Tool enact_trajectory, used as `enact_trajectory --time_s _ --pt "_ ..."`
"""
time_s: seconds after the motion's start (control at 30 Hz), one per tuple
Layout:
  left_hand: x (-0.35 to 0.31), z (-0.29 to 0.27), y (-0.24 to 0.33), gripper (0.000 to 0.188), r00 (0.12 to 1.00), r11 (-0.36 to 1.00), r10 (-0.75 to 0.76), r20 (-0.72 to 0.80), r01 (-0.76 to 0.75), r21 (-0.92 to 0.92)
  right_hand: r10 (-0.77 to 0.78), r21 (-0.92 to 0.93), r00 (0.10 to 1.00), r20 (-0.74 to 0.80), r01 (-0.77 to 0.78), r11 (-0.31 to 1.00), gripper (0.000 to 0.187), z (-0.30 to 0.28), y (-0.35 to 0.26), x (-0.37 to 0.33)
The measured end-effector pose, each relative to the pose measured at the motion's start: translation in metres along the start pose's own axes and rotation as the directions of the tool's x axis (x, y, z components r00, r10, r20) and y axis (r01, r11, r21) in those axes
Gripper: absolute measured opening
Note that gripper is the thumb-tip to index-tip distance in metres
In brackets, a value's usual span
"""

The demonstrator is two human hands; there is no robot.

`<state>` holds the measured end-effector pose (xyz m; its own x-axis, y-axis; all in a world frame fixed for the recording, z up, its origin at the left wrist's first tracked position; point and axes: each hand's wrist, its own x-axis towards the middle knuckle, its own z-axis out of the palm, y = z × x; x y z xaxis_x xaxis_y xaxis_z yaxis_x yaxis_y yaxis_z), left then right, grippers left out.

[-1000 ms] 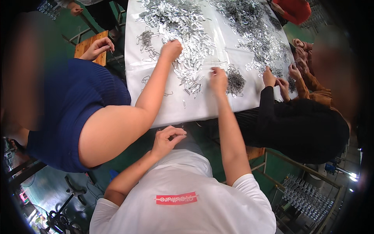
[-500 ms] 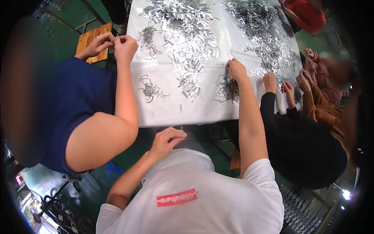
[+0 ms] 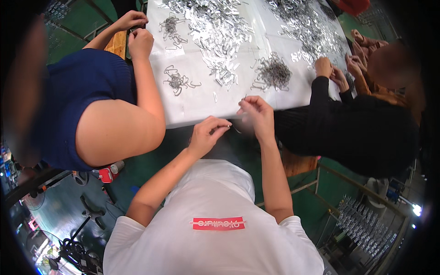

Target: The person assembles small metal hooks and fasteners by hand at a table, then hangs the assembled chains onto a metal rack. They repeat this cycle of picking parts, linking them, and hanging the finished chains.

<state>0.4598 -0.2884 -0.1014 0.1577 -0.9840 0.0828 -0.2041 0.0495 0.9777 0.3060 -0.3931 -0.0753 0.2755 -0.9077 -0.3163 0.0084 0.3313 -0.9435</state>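
My left hand [image 3: 205, 137] is closed in front of the table edge, thumb and fingertips pinching a small shiny metal piece [image 3: 228, 125], mostly hidden by the fingers. Just to its right, my right hand [image 3: 259, 118] is closed too, slightly blurred. A thin dark wire tip [image 3: 244, 97] pokes out above its fingertips, like one of the bent wire hooks. The two hands are close together but apart. Beyond them on the white-covered table [image 3: 201, 107] lies a heap of dark wire hooks [image 3: 274, 72]. A single flat metal clip [image 3: 215, 96] rests near the edge.
Shiny metal clips [image 3: 220, 34] are heaped mid-table, with another large pile [image 3: 309, 36] to the right. Smaller hook piles [image 3: 176, 81] lie left. A co-worker in blue [image 3: 91, 101] sits close at left; another in black [image 3: 343, 133] at right. A wooden stool [image 3: 295, 162] stands below.
My right hand has come back from the dark hook heap toward my left hand, carrying a thin wire. My left hand has risen toward the table edge, and the view has shifted.
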Motion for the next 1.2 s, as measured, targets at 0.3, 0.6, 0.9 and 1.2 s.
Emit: enact_trajectory --time_s 0.3,0.6,0.9,1.2 --pt "-0.014 -0.001 0.01 0.017 1.0 1.0 0.021 0.002 -0.021 0.005 0.027 0.233 0.996 -0.086 -0.006 0.972 0.007 0.024 0.032 -0.086" --pt "-0.034 -0.003 0.021 0.023 0.999 0.999 0.04 -0.005 -0.039 0.006 -0.234 0.14 0.961 -0.147 0.254 0.957 0.007 0.03 0.048 -0.092" --pt "0.006 -0.005 -0.04 0.02 0.974 0.936 0.151 -0.17 -0.086 0.342 -0.445 -0.045 0.888 -0.112 0.443 0.895 0.016 0.025 0.061 -0.097" --pt "0.074 0.026 -0.092 0.016 0.976 0.675 -0.02 -0.218 0.174 0.717 -0.375 -0.067 0.926 -0.041 0.372 0.926 0.017 0.011 0.06 -0.088"
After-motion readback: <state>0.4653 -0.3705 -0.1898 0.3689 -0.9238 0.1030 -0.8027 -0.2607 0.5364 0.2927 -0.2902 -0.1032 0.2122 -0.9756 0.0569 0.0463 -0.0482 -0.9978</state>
